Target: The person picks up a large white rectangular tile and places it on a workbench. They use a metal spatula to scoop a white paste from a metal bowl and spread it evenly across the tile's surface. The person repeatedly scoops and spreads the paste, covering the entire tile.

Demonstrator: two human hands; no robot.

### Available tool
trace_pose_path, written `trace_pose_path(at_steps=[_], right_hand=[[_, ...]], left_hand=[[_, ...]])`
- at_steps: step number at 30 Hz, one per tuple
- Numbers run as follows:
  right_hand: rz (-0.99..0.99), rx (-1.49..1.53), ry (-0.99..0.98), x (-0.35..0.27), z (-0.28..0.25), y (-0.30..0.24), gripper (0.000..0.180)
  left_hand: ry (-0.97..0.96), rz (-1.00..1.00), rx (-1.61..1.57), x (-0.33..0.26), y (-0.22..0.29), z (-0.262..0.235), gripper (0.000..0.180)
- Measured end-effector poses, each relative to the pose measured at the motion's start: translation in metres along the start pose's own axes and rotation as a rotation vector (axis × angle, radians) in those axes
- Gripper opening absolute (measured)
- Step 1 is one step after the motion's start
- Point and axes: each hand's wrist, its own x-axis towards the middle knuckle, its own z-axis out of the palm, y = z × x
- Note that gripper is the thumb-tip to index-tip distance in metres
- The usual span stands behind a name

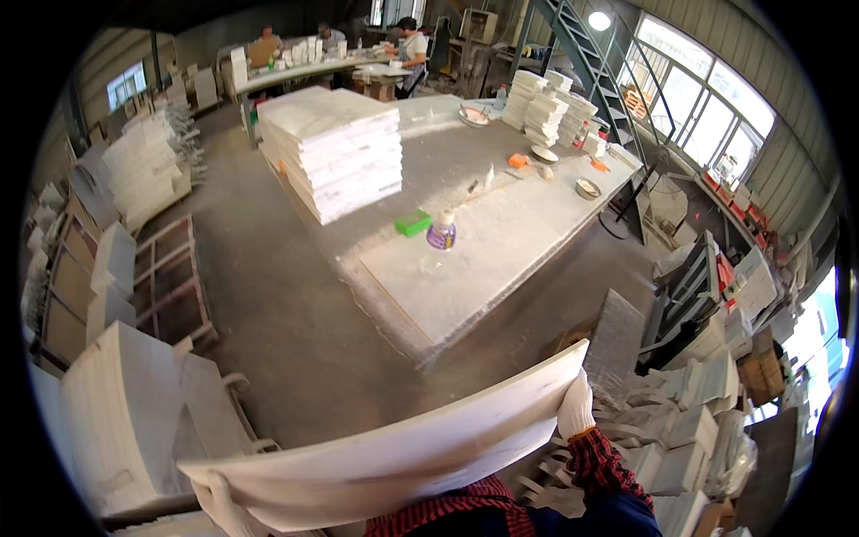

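The white slab [385, 461] is held up in front of the body, its long axis running crosswise — right end higher in view than the left. The gloved right hand [576, 407] is closed around the right end; the left hand [225, 508] grips the left end, fingers partly hidden. The surface [488, 273] lies ahead, beyond the slab — its near corner closer to the right hand.

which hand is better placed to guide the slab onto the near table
Right hand, probably: it grips the end of the slab nearer that table; the left hand grips the other end.
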Motion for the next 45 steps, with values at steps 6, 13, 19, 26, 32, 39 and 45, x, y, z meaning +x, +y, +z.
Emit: trace_pose_path(at_steps=[6, 13, 19, 26, 32, 39, 45], right_hand=[[-0.007, 0.142, -0.024, 0.064, -0.061, -0.021, 0.054], [-0.130, 0.180, -0.096, 0.220, -0.115, -0.058, 0.050], [-0.071, 0.148, -0.017, 0.334, -0.096, -0.125, 0.049], [0.029, 0.155, -0.081, 0.431, -0.036, -0.144, 0.048], [-0.008, 0.151, -0.120, 0.499, -0.003, -0.181, 0.050], [0.025, 0.061, -0.235, 0.602, 0.040, -0.210, 0.050], [-0.001, -0.091, -0.374, 0.743, 0.105, -0.240, 0.065]], left_hand=[[0.013, 0.008, 0.137, -0.017, -0.028, 0.079, 0.058], [0.064, 0.073, 0.145, -0.069, -0.046, 0.243, 0.056], [0.181, 0.063, 0.161, -0.101, -0.064, 0.350, 0.052], [0.245, 0.019, 0.216, -0.104, -0.053, 0.427, 0.045], [0.168, 0.013, 0.196, -0.073, -0.071, 0.500, 0.054], [0.300, -0.049, 0.138, -0.084, -0.079, 0.595, 0.051], [0.389, -0.158, 0.133, -0.105, -0.089, 0.709, 0.054]])
